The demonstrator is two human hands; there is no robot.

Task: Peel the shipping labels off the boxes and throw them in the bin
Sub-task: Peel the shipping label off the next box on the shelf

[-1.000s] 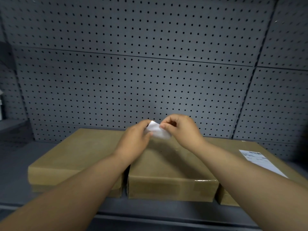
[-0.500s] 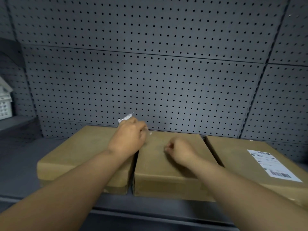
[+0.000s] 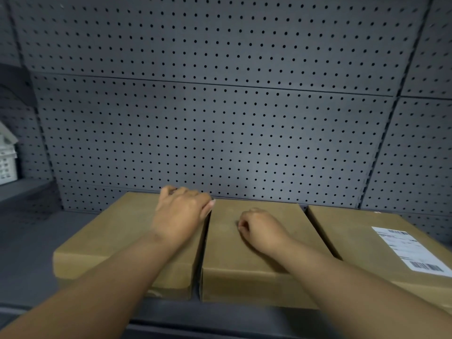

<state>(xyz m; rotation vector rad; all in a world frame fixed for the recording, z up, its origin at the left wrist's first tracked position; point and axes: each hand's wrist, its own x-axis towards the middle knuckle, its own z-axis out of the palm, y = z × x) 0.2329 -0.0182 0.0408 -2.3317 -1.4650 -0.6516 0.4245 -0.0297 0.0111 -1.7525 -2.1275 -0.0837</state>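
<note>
Left grip [image 3: 182, 212] unclear; right grip [image 3: 261, 228] curled empty on middle box [image 3: 244, 270] (bare-topped).

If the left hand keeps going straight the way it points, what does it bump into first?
Probably the pegboard wall. The left hand points away over the left box, toward the back of the shelf. Nothing shows between them, though depth is hard to judge here.
</note>
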